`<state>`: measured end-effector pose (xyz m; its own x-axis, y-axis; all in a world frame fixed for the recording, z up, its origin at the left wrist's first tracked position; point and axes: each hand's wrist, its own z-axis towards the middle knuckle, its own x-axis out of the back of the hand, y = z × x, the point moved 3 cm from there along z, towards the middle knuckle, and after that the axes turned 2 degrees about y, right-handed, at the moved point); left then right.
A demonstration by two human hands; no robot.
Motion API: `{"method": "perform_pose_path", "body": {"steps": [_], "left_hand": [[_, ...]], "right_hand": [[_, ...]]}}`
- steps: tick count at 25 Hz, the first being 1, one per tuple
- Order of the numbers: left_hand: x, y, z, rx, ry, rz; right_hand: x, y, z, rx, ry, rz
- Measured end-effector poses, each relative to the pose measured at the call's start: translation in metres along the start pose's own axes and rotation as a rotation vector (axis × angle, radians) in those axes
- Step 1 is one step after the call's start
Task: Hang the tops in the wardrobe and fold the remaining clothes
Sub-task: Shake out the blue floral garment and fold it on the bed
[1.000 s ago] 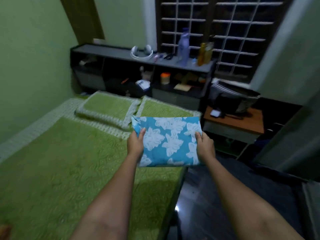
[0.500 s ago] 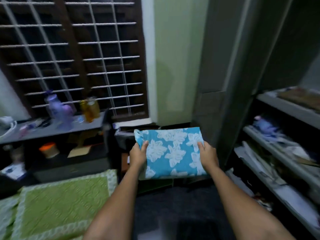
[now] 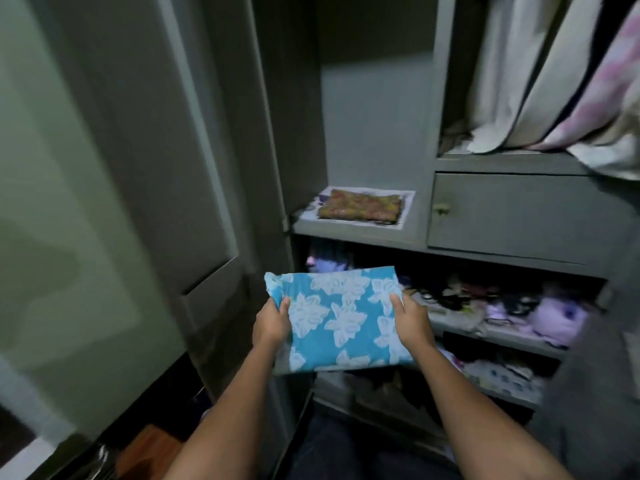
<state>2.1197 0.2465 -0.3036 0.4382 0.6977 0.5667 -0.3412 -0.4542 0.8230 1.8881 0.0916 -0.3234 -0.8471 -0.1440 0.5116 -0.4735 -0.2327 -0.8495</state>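
Gripping folded blue floral cloth point(image 3: 341, 318) by side edges, left hand point(image 3: 272, 323) and right hand point(image 3: 412, 322) apart, before open wardrobe shelf point(image 3: 349, 228) holding brown folded cloth point(image 3: 360, 206).

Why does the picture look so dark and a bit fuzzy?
Head view: the room light is dim, so the wardrobe shelves look grey and their lower clothes sink into shadow; the blue flowered cloth held by the left hand and right hand is the brightest, clearest thing; the door and edges look smeared and bent by the wide lens.
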Motion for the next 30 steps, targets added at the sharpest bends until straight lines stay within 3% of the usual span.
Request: {"method": "perform_pose_path", "body": {"steps": [5, 15, 23, 28, 30], "left_hand": [[-0.066, 0.046, 0.094, -0.049, -0.042, 0.135], [-0.114, 0.173, 0.314, -0.259, 0.053, 0.123], [-0.196, 0.238, 0.466, -0.359, -0.130, -0.135], [-0.255, 0.196, 0.497, -0.277, -0.336, 0.146], [-0.251, 0.197, 0.507, -0.231, -0.310, 0.226]], "right_hand": [[-0.003, 0.010, 0.080, -0.058, 0.149, -0.071], [-0.027, -0.063, 0.288, -0.023, 0.285, -0.068], [-0.037, -0.079, 0.446, -0.084, 0.434, -0.138], [-0.064, -0.028, 0.468, -0.310, 0.249, -0.292], [-0.060, -0.031, 0.470, -0.358, 0.231, -0.381]]}}
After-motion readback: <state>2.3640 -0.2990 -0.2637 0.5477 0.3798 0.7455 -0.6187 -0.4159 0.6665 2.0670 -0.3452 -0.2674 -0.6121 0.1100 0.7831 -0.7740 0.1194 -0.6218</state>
